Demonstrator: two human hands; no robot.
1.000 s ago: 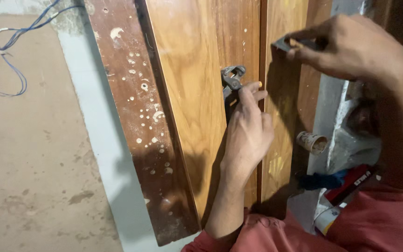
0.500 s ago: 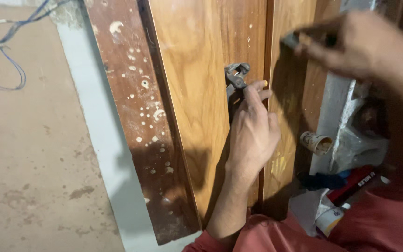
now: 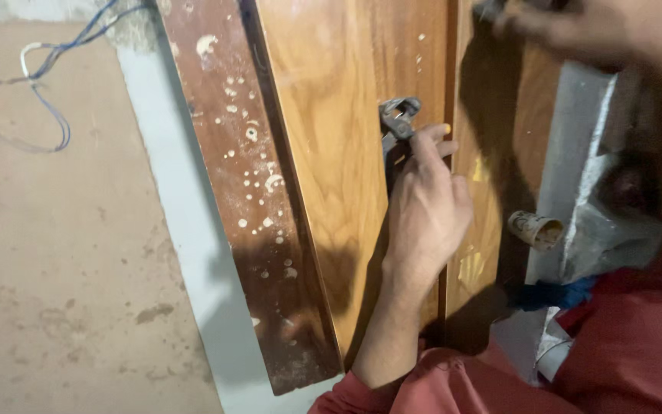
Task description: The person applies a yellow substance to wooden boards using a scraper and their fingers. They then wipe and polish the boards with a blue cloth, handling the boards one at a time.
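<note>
My left hand (image 3: 427,203) grips metal pliers (image 3: 397,123), whose jaws rest against a varnished wooden panel (image 3: 339,146) close to its vertical seam. My right hand (image 3: 576,31) is raised at the top right edge, blurred by motion, closed around a small dark tool (image 3: 488,9) held near the top of the adjoining wooden panel (image 3: 492,176). Both sleeves are red.
A dark, paint-spattered wooden frame board (image 3: 247,192) runs beside the panels, next to a pale wall strip and a plaster wall (image 3: 63,268). Blue and white wires (image 3: 36,92) hang at top left. A paper roll (image 3: 534,228), plastic wrap and blue cloth lie at right.
My right hand has swung upward and to the right with its tool, now blurred at the frame's top. My left hand has kept the pliers on the seam.
</note>
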